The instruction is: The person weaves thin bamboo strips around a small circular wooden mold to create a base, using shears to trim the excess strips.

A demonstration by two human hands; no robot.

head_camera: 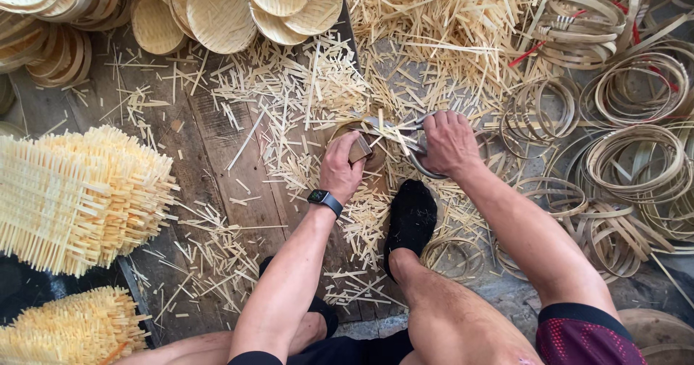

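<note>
1. Hemmed in all round: stacks of woven bamboo mats [72, 199] at the left edge, round woven trays [217, 11] along the top, heaps of bamboo hoops [636, 155] to the right.
2. Wooden floor boards [217, 162] strewn with bamboo offcuts [311, 90]; barest patch left of centre, between mats and hands.
3. Black-socked foot [410, 220] planted just below the hands, among offcuts.
4. Left hand [340, 166], smartwatch [324, 199] on the wrist, arm stretched forward, fingers curled tight on a small round bamboo piece [359, 144] at centre.
5. Right hand [448, 142] clenched on large shears [394, 130], blades pointing left, meeting that piece.
</note>
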